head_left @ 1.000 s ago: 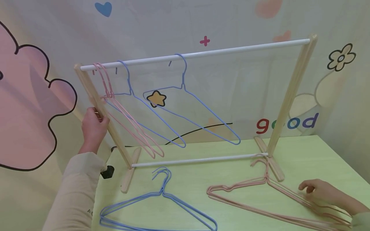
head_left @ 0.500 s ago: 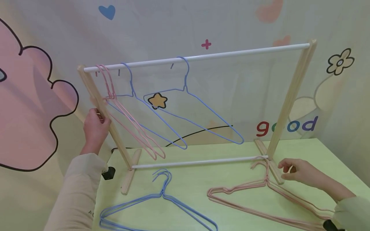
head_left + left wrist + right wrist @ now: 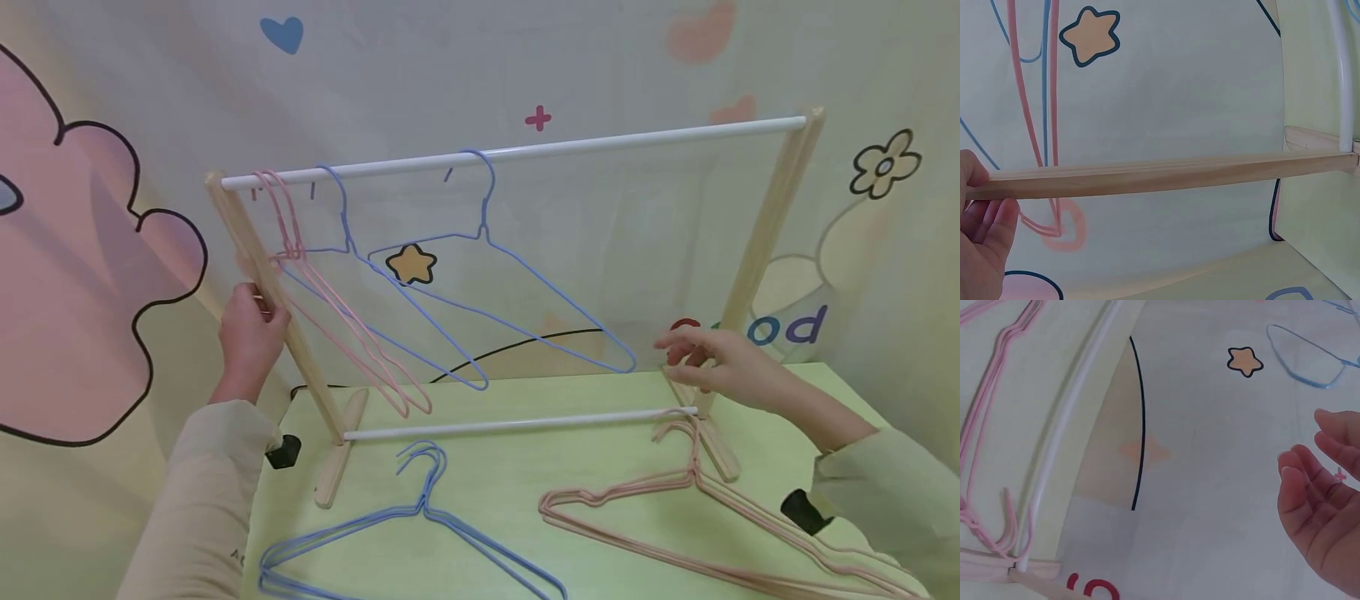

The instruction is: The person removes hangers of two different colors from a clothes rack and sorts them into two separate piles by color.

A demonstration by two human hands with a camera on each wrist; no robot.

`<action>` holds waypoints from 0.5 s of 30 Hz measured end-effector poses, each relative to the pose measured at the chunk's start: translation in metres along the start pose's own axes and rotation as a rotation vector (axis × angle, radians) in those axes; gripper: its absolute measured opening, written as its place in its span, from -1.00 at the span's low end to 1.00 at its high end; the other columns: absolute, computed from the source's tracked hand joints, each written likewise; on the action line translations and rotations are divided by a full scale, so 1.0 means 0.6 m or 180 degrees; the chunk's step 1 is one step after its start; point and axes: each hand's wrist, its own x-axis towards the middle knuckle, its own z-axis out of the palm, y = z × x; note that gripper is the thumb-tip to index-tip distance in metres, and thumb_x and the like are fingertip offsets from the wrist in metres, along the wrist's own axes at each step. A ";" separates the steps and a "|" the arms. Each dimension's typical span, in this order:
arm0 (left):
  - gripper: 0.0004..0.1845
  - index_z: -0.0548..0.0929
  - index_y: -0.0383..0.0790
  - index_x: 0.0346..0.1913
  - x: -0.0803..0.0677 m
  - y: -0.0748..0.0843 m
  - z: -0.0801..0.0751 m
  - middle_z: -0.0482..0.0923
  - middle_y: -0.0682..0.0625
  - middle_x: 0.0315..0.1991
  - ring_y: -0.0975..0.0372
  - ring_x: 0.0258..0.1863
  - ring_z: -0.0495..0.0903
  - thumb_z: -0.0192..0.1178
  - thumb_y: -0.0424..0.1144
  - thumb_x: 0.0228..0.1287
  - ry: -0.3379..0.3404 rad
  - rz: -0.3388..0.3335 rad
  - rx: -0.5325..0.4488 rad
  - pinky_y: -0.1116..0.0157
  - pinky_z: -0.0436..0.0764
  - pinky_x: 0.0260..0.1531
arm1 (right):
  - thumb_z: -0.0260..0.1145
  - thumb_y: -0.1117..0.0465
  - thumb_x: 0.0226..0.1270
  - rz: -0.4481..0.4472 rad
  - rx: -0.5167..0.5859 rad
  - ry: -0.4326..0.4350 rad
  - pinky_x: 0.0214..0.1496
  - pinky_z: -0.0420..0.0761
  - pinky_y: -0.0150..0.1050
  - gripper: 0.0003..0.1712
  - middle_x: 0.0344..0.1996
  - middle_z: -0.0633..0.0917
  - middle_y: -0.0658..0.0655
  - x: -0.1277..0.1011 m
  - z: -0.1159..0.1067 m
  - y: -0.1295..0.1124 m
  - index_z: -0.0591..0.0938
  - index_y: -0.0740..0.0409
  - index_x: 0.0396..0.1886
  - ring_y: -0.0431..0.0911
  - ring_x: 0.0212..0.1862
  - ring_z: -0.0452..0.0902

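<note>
A small wooden clothes rack with a white top rail stands on a pale green table. My left hand grips the rack's left wooden post. Pink hangers and two blue hangers hang from the rail. My right hand hovers in the air, fingers loosely apart and holding nothing, just right of the rightmost blue hanger's lower corner. On the table lie a pile of blue hangers and a pile of pink hangers.
A white lower rail joins the rack's two wooden feet. Behind stands a wall cloth printed with a star, hearts and the word "good". The table's left edge lies by my left sleeve.
My right hand rose from the pink hangers on the table, leftward and up, to hover near the hanging blue hanger. My left hand kept its grip on the post.
</note>
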 end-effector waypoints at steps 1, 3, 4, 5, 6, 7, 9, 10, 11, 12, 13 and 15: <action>-0.60 0.28 -0.39 0.03 0.001 0.000 0.000 0.43 -0.26 -0.16 -0.02 -0.18 0.44 -0.08 -0.22 0.18 0.0002 0.0006 0.0004 0.10 0.46 -0.22 | 0.21 0.29 0.15 -0.0066 0.0013 0.0020 -0.52 0.49 -0.36 -0.67 -0.37 0.56 0.09 0.007 -0.002 -0.009 0.50 0.24 -0.05 -0.37 -0.43 0.41; -0.60 0.28 -0.39 0.03 0.002 0.000 0.000 0.42 -0.26 -0.16 -0.02 -0.18 0.44 -0.08 -0.23 0.18 0.0014 0.0016 -0.0005 0.09 0.46 -0.22 | 0.21 0.30 0.15 -0.0138 0.0050 0.0044 -0.50 0.48 -0.37 -0.67 -0.36 0.57 0.10 0.021 -0.006 -0.026 0.50 0.24 -0.05 -0.37 -0.43 0.42; -0.60 0.28 -0.39 0.03 0.002 0.000 0.000 0.43 -0.26 -0.15 -0.02 -0.18 0.45 -0.08 -0.23 0.17 0.0020 0.0019 -0.0008 0.08 0.46 -0.21 | 0.21 0.30 0.14 -0.0167 0.0037 0.0051 -0.49 0.47 -0.39 -0.66 -0.35 0.58 0.10 0.028 -0.008 -0.034 0.50 0.24 -0.05 -0.37 -0.43 0.42; -0.61 0.28 -0.39 0.03 0.002 0.001 0.000 0.43 -0.26 -0.15 -0.01 -0.17 0.45 -0.08 -0.24 0.17 0.0031 0.0022 -0.0009 0.08 0.45 -0.20 | 0.21 0.30 0.14 -0.0186 0.0028 0.0049 -0.48 0.47 -0.40 -0.66 -0.35 0.58 0.11 0.035 -0.010 -0.042 0.50 0.25 -0.05 -0.36 -0.43 0.42; -0.61 0.29 -0.39 0.03 0.002 0.001 0.000 0.43 -0.26 -0.15 -0.01 -0.17 0.45 -0.08 -0.25 0.17 0.0045 0.0026 -0.0012 0.07 0.45 -0.18 | 0.21 0.29 0.15 -0.0182 0.0016 0.0032 -0.47 0.46 -0.39 -0.65 -0.33 0.58 0.13 0.043 -0.013 -0.049 0.49 0.25 -0.03 -0.35 -0.42 0.43; -0.61 0.29 -0.39 0.03 0.002 0.002 0.000 0.43 -0.26 -0.15 -0.02 -0.17 0.46 -0.08 -0.25 0.16 0.0053 0.0028 -0.0016 0.07 0.44 -0.17 | 0.21 0.28 0.16 -0.0127 0.0029 -0.0004 -0.47 0.47 -0.38 -0.64 -0.31 0.57 0.14 0.051 -0.015 -0.057 0.48 0.23 -0.02 -0.33 -0.41 0.43; -0.61 0.29 -0.39 0.03 0.001 0.002 -0.001 0.44 -0.26 -0.15 -0.02 -0.16 0.46 -0.08 -0.26 0.16 0.0061 0.0028 -0.0017 0.07 0.42 -0.15 | 0.19 0.25 0.18 0.0026 0.0093 -0.0110 -0.53 0.46 -0.34 -0.63 -0.26 0.55 0.15 0.065 -0.019 -0.070 0.46 0.19 0.01 -0.26 -0.40 0.43; -0.61 0.30 -0.39 0.03 0.001 0.002 -0.001 0.44 -0.25 -0.15 -0.02 -0.16 0.47 -0.07 -0.26 0.16 0.0061 0.0030 -0.0011 0.07 0.42 -0.14 | 0.18 0.24 0.19 0.0099 0.0120 -0.0168 -0.57 0.44 -0.31 -0.63 -0.25 0.54 0.16 0.071 -0.020 -0.076 0.45 0.16 0.02 -0.21 -0.40 0.42; -0.62 0.30 -0.39 0.02 0.001 0.002 -0.001 0.44 -0.25 -0.15 -0.02 -0.16 0.46 -0.07 -0.26 0.16 0.0059 0.0032 -0.0011 0.07 0.42 -0.14 | 0.17 0.23 0.20 0.0169 0.0164 -0.0231 -0.62 0.42 -0.29 -0.63 -0.25 0.53 0.16 0.077 -0.021 -0.081 0.44 0.15 0.03 -0.17 -0.40 0.41; -0.62 0.30 -0.39 0.02 0.001 0.002 0.000 0.45 -0.25 -0.16 -0.02 -0.17 0.47 -0.07 -0.26 0.16 0.0059 0.0035 -0.0013 0.07 0.42 -0.14 | 0.16 0.23 0.20 0.0238 0.0194 -0.0284 -0.67 0.40 -0.28 -0.63 -0.24 0.52 0.16 0.083 -0.022 -0.085 0.44 0.13 0.03 -0.13 -0.40 0.41; -0.62 0.30 -0.39 0.02 0.001 0.002 0.000 0.45 -0.25 -0.16 -0.01 -0.17 0.47 -0.07 -0.26 0.16 0.0062 0.0040 -0.0014 0.07 0.41 -0.14 | 0.16 0.23 0.20 0.0291 0.0208 -0.0319 -0.65 0.40 -0.27 -0.63 -0.25 0.52 0.15 0.087 -0.023 -0.089 0.44 0.13 0.03 -0.11 -0.41 0.41; -0.63 0.31 -0.39 0.01 0.001 0.001 0.001 0.45 -0.25 -0.17 -0.01 -0.18 0.47 -0.07 -0.26 0.15 0.0070 0.0046 -0.0011 0.08 0.42 -0.15 | 0.17 0.25 0.19 0.0282 0.0228 -0.0381 -0.60 0.44 -0.27 -0.63 -0.27 0.53 0.14 0.096 -0.023 -0.093 0.45 0.16 0.02 -0.09 -0.40 0.43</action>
